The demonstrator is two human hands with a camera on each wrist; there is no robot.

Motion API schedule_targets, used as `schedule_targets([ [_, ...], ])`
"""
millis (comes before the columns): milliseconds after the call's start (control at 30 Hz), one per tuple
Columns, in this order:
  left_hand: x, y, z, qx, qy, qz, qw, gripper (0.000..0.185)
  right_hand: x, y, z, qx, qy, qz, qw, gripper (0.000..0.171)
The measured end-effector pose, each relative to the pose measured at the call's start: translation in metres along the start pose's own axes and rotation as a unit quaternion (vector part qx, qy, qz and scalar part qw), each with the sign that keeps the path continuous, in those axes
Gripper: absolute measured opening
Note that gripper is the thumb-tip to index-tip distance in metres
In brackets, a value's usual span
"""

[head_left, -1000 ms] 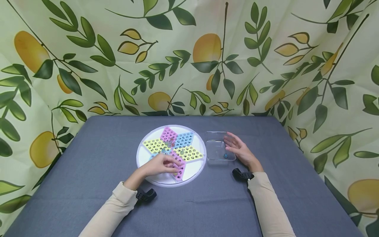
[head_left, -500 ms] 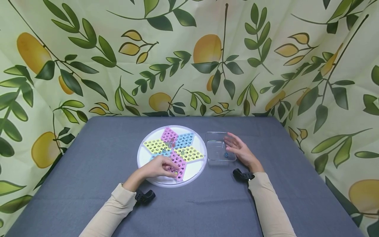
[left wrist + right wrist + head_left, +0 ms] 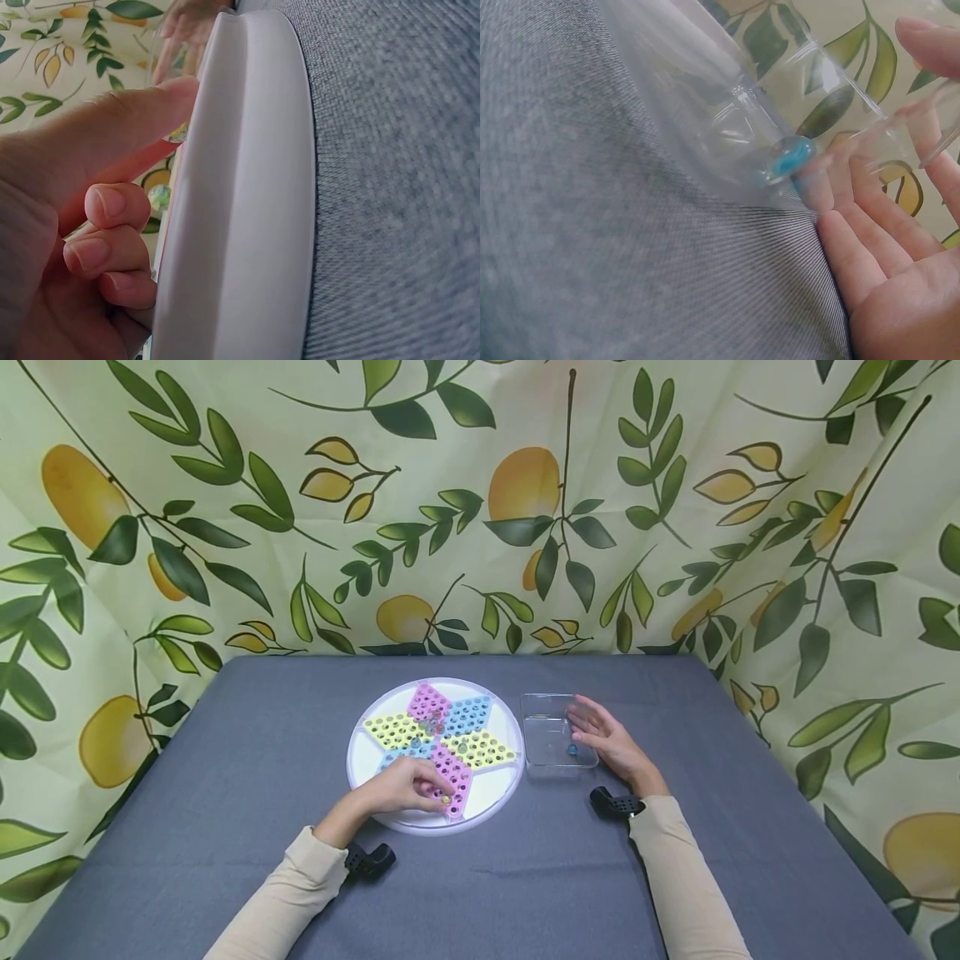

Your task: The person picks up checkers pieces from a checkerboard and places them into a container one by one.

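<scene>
On board's [image 3: 491, 797] near pink arm, left hand [image 3: 397, 787] pinches a marble [image 3: 444, 798]; right hand [image 3: 611, 742], fingers straight, steadies box [image 3: 542, 706]; lift comes next, likely.

The right hand [image 3: 900, 247] lies at the right of the view with its palm up and its fingers [image 3: 870, 187] straight, laid against the near side wall of a clear plastic box [image 3: 705, 97]. A blue marble [image 3: 791, 159] sits inside the box at its bottom corner, just beside the fingertips with the clear wall between them. The box stands on a grey woven cloth [image 3: 592, 240], which fills the left and lower part of the view, and a leaf-patterned backdrop [image 3: 832, 90] shows through the box walls.
</scene>
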State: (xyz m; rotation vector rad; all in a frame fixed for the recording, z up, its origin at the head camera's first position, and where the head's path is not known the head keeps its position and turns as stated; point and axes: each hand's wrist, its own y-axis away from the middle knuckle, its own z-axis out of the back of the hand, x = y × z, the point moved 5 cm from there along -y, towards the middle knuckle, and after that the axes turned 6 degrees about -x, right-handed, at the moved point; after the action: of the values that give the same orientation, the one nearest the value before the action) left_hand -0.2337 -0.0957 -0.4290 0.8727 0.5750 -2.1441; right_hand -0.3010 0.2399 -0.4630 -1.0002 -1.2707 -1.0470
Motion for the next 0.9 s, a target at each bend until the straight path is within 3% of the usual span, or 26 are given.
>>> schedule_targets([
  [333, 0.001, -0.002, 0.002, 0.001, -0.003, -0.001, 1.0, 0.019, 0.0, -0.001, 0.001, 0.0, 0.007, -0.003, 1.0, 0.078],
  [633, -0.001, -0.007, 0.007, -0.017, 0.028, 0.043, 0.9986, 0.022, 0.001, 0.0, 0.0, 0.012, -0.005, 0.008, 1.0, 0.079],
  [900, -0.009, -0.015, 0.009, -0.047, 0.026, 0.023, 0.9983, 0.023, -0.001, 0.003, 0.0, 0.015, 0.003, 0.011, 1.0, 0.08],
])
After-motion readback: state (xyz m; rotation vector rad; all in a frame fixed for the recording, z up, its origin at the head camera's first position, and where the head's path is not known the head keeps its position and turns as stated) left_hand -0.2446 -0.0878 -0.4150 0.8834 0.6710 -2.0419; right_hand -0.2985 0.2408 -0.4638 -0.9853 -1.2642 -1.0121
